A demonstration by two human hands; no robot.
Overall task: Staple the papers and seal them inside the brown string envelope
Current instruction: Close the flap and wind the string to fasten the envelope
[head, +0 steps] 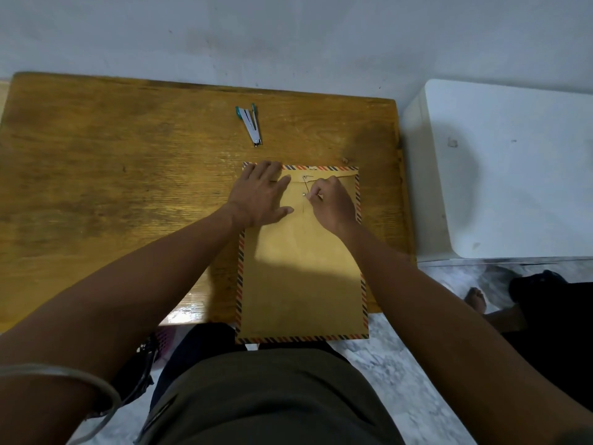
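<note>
While my left hand (260,194) lies flat with its fingers spread on the far left corner of the brown string envelope with the red and blue striped border (301,271), I hold the flap down against the body. That envelope lies lengthwise on the right part of the worn yellow-brown wooden table (106,175), its near end hanging past the near table edge above my lap. My right hand (333,203) sits just right of the left one, thumb and forefinger pressed together, pinching the thin closing string (307,187) right beside the lower of the 2 small round fasteners (303,194). From there the string runs up toward the upper fastener on the flap. Papers do not show; I cannot tell whether they are inside. Farther away, well apart from the envelope, the small silver stapler with green ends (251,123) lies on bare wood, untouched. Right of the table stands a white box-shaped unit (513,168), and pale marbled floor (407,380) shows near my knees.
</note>
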